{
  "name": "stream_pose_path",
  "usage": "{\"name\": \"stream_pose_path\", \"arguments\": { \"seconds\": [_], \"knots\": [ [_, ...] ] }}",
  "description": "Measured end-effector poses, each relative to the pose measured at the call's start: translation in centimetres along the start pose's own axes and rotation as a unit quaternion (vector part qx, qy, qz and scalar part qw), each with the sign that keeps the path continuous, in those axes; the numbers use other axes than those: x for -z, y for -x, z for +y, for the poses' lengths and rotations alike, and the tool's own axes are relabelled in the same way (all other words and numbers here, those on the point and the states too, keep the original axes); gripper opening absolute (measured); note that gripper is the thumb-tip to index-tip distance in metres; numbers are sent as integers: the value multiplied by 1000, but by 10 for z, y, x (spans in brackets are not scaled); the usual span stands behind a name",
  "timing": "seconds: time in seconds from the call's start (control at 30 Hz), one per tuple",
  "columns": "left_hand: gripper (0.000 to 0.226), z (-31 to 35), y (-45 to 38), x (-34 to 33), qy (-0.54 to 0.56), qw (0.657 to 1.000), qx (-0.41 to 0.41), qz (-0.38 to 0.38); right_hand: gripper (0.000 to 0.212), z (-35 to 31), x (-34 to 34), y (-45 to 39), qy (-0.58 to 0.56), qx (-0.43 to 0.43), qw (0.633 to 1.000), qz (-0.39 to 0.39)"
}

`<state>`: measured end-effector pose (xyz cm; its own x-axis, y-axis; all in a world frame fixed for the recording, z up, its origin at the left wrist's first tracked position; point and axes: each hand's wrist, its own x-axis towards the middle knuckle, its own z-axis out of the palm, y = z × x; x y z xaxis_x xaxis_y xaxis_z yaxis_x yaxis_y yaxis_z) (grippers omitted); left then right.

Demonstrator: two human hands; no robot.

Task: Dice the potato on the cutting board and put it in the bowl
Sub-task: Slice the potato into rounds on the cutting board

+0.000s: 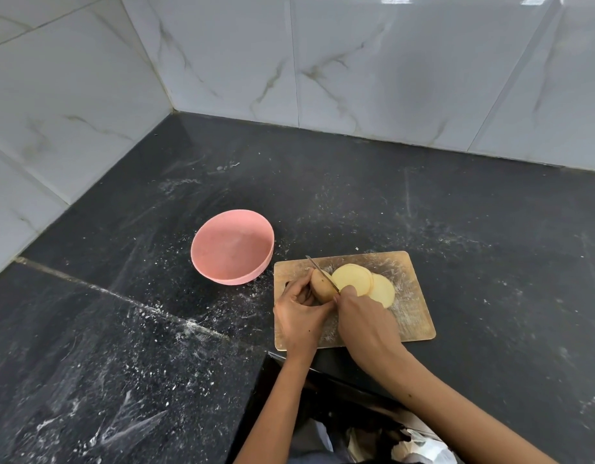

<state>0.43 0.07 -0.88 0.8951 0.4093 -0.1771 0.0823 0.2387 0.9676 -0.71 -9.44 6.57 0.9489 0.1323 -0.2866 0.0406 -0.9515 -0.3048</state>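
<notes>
On the wooden cutting board (413, 316) lies the brown-skinned end piece of a potato (320, 285). My left hand (299, 316) grips it from the left. My right hand (364, 321) holds a knife (321, 272); the blade lies across the potato piece, tip pointing up-left. Round pale yellow potato slices (354, 278) lean overlapping just right of the blade, one more slice (383, 290) flat behind them. A pink bowl (232, 247) stands left of the board, with nothing in it.
The board and bowl sit on a dark stone countertop (155, 296) dusted with white specks. White marble-tiled walls (356, 61) close the corner behind and to the left. The counter's front edge runs below my wrists, with crumpled dark bags (373, 437) beneath.
</notes>
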Motion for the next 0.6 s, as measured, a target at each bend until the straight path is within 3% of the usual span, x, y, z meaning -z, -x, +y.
{"name": "stream_pose_path", "arguments": {
  "seconds": [0.4, 0.6],
  "knots": [
    [60, 0, 1, 0, 33, 999, 35, 26, 21, 0, -6, -6, 4, 19, 1000, 3],
    [66, 3, 1, 1, 13, 999, 31, 4, 30, 9, -6, 4, 4, 29, 1000, 0]
  ]
}}
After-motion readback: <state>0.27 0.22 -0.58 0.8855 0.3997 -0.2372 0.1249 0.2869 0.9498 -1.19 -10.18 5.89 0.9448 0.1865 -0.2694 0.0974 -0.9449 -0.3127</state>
